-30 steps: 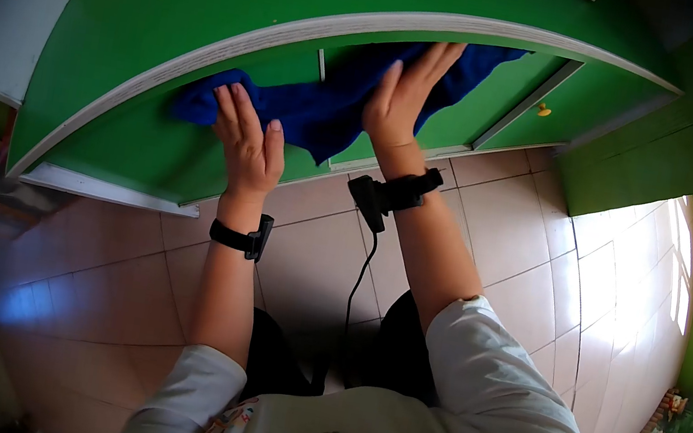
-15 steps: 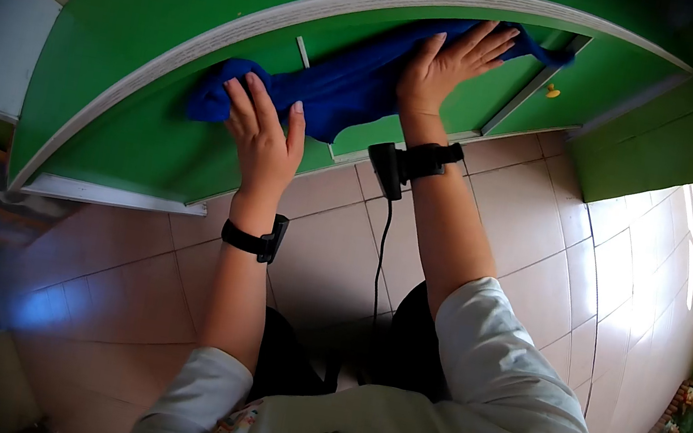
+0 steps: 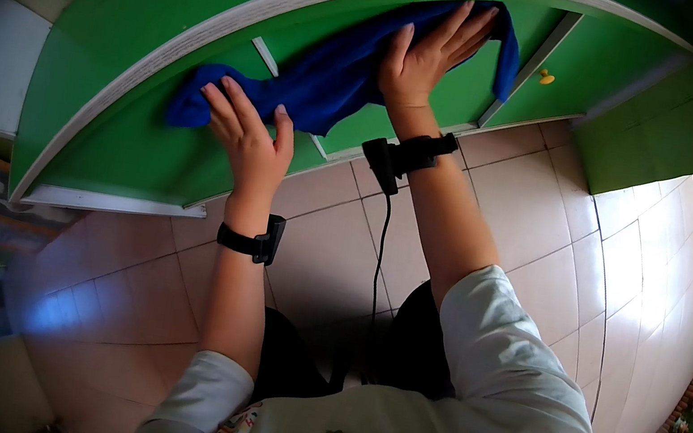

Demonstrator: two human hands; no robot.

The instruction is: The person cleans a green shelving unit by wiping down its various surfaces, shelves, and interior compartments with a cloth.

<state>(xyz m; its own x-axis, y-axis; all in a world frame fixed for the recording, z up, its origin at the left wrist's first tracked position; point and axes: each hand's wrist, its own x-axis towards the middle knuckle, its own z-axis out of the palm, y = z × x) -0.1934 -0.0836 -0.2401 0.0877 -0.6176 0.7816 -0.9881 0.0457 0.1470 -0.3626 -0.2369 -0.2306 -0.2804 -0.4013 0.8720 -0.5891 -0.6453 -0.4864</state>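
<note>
A blue cloth (image 3: pixel 332 78) lies stretched and wrinkled against the upright front of a green cabinet (image 3: pixel 134 124). My left hand (image 3: pixel 248 142) presses on the cloth's bunched left end, fingers stretched out and thumb apart. Higher and to the right, my right hand (image 3: pixel 420 65) lies flat on the cloth with its fingers extended. Beyond the right fingertips, a loose corner of the cloth hangs down the panel. The palms' contact side is hidden from view.
A pale curved edge (image 3: pixel 298 5) runs above the cloth. A small yellow knob (image 3: pixel 546 77) sticks out right of a grey divider strip (image 3: pixel 535 56). Below lies a tiled floor (image 3: pixel 521 203). From the black right wrist strap (image 3: pixel 420 153), a black cable (image 3: pixel 382 249) hangs down.
Both hands have slid a little to the left with the cloth. Its right end, stretched out sideways before, now droops downward beside the right hand.
</note>
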